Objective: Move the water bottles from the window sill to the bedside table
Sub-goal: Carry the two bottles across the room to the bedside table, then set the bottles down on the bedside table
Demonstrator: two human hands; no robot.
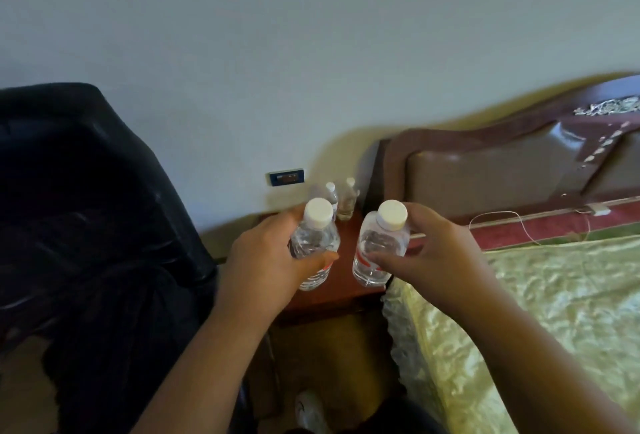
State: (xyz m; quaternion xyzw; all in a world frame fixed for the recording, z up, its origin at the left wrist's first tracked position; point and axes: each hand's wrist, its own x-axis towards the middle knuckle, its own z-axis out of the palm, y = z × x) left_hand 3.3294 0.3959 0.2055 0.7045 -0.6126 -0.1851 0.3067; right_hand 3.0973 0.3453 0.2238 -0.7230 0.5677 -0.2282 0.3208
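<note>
My left hand (266,257) grips a clear water bottle (317,236) with a white cap, held upright above the reddish-brown bedside table (332,295). My right hand (429,246) grips a second clear water bottle (379,246) with a white cap and a red label, tilted slightly, over the table's right side. Two more small bottles stand at the back of the table near the wall, one on the left (331,195) and one on the right (348,200). The window sill is out of view.
A black leather armchair (86,219) stands left of the table. To the right is a bed with a pale green cover (540,323) and a brown padded headboard (502,170). A white cable (502,217) lies near the headboard. A wall socket (286,176) sits above the table.
</note>
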